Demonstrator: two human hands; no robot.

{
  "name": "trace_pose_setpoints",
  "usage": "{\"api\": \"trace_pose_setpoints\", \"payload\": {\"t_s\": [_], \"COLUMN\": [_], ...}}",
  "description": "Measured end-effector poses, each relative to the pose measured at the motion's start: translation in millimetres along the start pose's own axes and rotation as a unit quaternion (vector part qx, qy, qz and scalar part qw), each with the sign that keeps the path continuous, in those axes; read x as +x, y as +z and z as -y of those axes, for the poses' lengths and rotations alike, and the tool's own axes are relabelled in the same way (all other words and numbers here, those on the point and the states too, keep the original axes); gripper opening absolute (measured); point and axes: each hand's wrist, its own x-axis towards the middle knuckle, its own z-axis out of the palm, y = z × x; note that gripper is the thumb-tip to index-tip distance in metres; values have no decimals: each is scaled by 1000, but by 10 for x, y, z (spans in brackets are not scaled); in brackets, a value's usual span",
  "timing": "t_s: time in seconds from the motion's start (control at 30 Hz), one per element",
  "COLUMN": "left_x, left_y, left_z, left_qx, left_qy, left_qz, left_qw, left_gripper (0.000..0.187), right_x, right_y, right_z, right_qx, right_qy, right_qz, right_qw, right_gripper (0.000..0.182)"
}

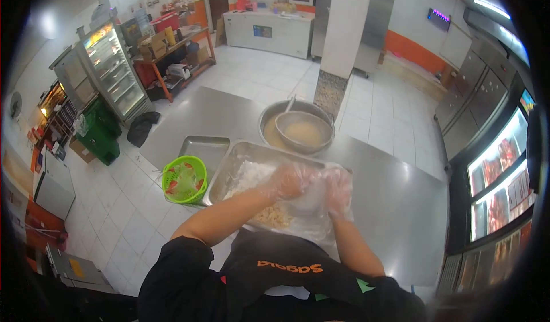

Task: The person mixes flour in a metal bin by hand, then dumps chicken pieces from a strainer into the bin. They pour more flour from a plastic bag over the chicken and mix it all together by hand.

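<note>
A deep metal tray (216, 189) lies in front of me on the steel table. White flour (252, 174) fills its far left part, and small pale food pieces (274, 215) lie near its front edge. My left hand (293, 180), in a clear plastic glove, is over the middle of the tray with its fingers curled in. Close beside it, over the right side, my right hand (339, 193) is gloved too and closed, its wrist bent. Blur and the gloves hide what the fingers hold, if anything.
Behind the tray stands a large metal bowl (268, 132) with a strainer (303, 130) resting in cloudy liquid. A smaller tray (206, 144) and a green basket (172, 189) with red-printed plastic are at the left. A pillar (344, 30) rises beyond the steel table (395, 190).
</note>
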Motion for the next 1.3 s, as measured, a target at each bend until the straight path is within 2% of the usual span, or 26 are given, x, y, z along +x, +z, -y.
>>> {"api": "trace_pose_setpoints", "payload": {"t_s": [0.03,0.1,0.13,0.17,0.2,0.27,0.37,0.47,0.57,0.67,0.77,0.87,0.97,1.0,1.07,1.17,1.2,1.27,1.3], "left_x": [30,154,195,214,256,280,268,264,242,170,258,211,199,220,254,280,284,277,276], "left_y": [32,-66,-89,-29,3,68,10,19,-150,-83,-424,-455,-391,-391,-362,-362,-418,-598,-648], "left_z": [19,-32,-56,-7,70,166,210,399,490,793,656,836,1024,1046,1094,1116,1094,904,857], "left_qx": [-27,-140,-198,-150,-155,-170,-327,-189,-236,-186,-200,-175,-198,-204,-108,-35,-19,-128,-181], "left_qy": [-12,-68,-95,-92,-80,-58,-41,-161,-182,-184,-212,-186,-141,-131,-140,-158,-164,-198,-214], "left_qz": [20,61,84,72,77,93,32,78,50,36,44,37,-15,-24,-57,-62,-62,-56,-55], "left_qw": [999,986,972,982,982,979,943,966,953,965,956,966,970,970,983,985,984,970,958], "left_gripper": [21,22,23,22,23,25,27,29,34,35,34,36,41,41,42,45,45,46,46], "right_x": [-37,-122,-97,-69,15,99,285,353,493,555,618,704,780,815,863,924,968,1051,1070], "right_y": [30,168,171,175,215,325,434,538,735,917,1117,1288,1376,1458,1653,1550,1471,1294,1267], "right_z": [-99,-271,-146,-21,-97,-356,-419,-244,-125,-141,-131,-240,-147,-236,-523,-246,-183,-102,-53], "right_qx": [28,77,57,37,-63,-261,-100,-10,-8,-30,-85,-97,-155,-139,-107,-168,-116,-12,-20], "right_qy": [-101,-71,-84,-97,-166,-285,-181,-20,23,-14,-39,-90,-15,-57,-133,-65,-80,-113,-121], "right_qz": [-20,33,46,58,53,42,116,152,178,183,169,197,205,183,137,216,238,281,268], "right_qw": [994,994,994,993,983,921,971,988,984,982,981,972,966,972,976,960,961,953,956], "right_gripper": [43,46,46,46,46,47,48,44,41,40,48,47,41,40,38,37,38,39,41]}}
